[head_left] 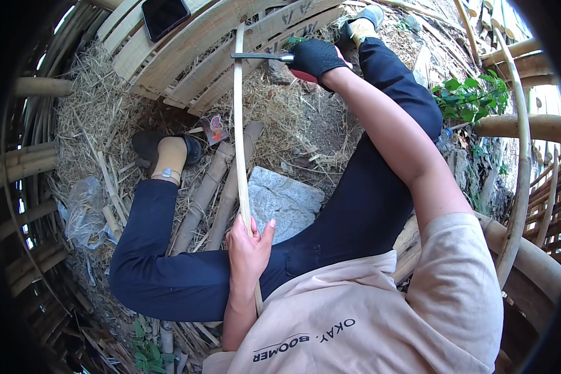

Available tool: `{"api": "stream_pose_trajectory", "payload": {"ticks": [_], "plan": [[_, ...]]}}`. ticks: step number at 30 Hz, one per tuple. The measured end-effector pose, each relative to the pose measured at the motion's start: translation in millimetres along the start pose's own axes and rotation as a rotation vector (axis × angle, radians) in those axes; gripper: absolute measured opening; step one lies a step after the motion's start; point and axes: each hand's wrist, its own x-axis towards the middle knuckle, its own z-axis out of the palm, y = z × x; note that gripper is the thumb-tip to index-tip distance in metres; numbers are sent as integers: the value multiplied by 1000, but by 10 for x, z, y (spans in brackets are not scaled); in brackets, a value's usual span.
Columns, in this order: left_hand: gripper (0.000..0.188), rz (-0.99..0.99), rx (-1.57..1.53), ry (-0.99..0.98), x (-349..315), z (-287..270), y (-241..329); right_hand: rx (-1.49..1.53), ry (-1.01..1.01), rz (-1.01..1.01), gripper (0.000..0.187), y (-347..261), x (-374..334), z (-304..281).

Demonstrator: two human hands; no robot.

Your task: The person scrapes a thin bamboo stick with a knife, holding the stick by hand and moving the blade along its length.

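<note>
1. The left hand (248, 246) is bare and closed around the near end of a bamboo strip (239, 134), thumb and fingers wrapped on it just above the lap
2. The strip is long, thin and pale; its long axis runs almost straight away from the person, from the left hand up toward the wooden pallet (187, 47) at the far side of the ground
3. The right hand (316, 58), in a black glove, is clenched on the red handle of a knife (262, 56); the arm is stretched far out
4. The knife's dark blade lies crosswise to the strip, pointing to the person's left, and meets it near the far end, well away from the left hand
5. So the right hand is the one at the strip's far end, the left the one at its near end; the strip spans the gap between them
6. Under the strip lie thick bamboo poles (213, 187) and a grey stone (285, 199), on straw-covered ground between the person's legs
7. A phone (164, 15) rests on the pallet's far left corner; a crumpled plastic bag (84, 212) lies left of the left leg
</note>
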Motion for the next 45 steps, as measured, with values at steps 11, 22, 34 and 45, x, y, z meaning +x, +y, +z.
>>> {"api": "stream_pose_trajectory", "payload": {"ticks": [11,22,34,45], "plan": [[35,-21,-46,-14,24,25,-47,83,-36,-162,29,-268,-186,63],[35,2,-78,-41,-5,13,-30,18,44,-149,26,-248,-119,46],[38,-34,-102,-15,-101,85,-138,159,125,-99,38,135,-101,-29],[39,-73,-165,-36,-59,86,-176,13,-154,-388,21,-403,-535,-122]]}}
